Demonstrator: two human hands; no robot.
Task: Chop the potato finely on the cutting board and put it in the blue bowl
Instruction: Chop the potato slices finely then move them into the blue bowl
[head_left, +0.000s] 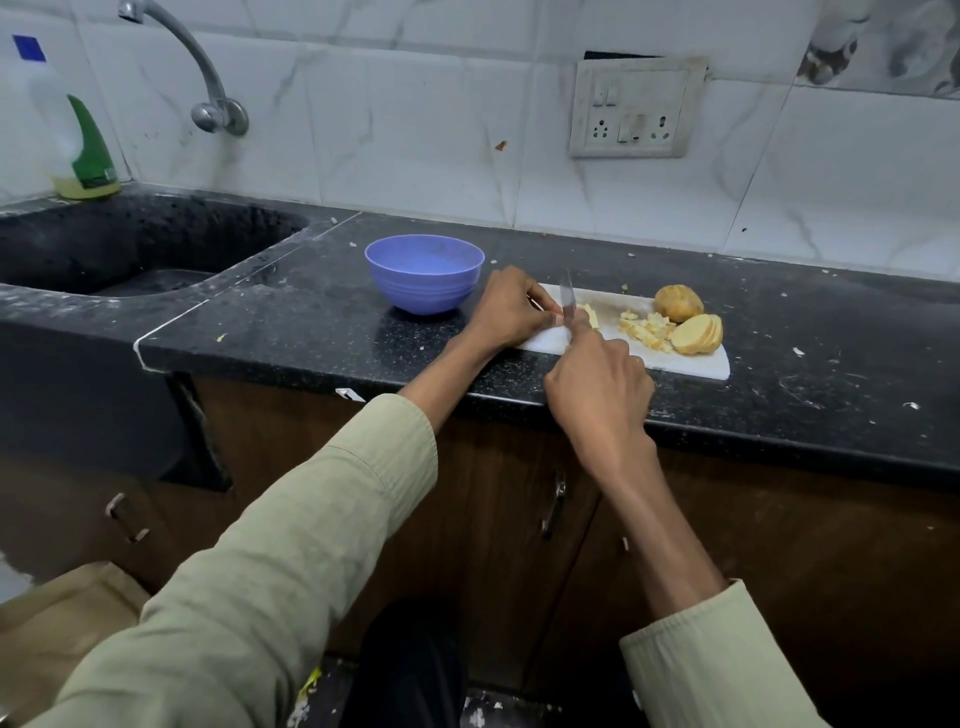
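Observation:
A white cutting board (691, 364) lies on the black counter. On its right end sit a potato chunk with skin (677, 302), a sliced potato half (697, 334) and a heap of chopped pieces (645, 327). My right hand (597, 387) grips a knife (567, 299), its blade upright over a small potato piece (590, 315) at the board's left end. My left hand (511, 309) pinches that piece beside the blade. The blue bowl (423, 273) stands just left of the board; I see nothing in it.
A black sink (130, 249) with a curved tap (202, 67) is at the left, a dish-soap bottle (78, 130) behind it. A wall socket plate (636, 106) sits above the board. Potato scraps dot the counter (831, 332). Cabinet doors with handles are below.

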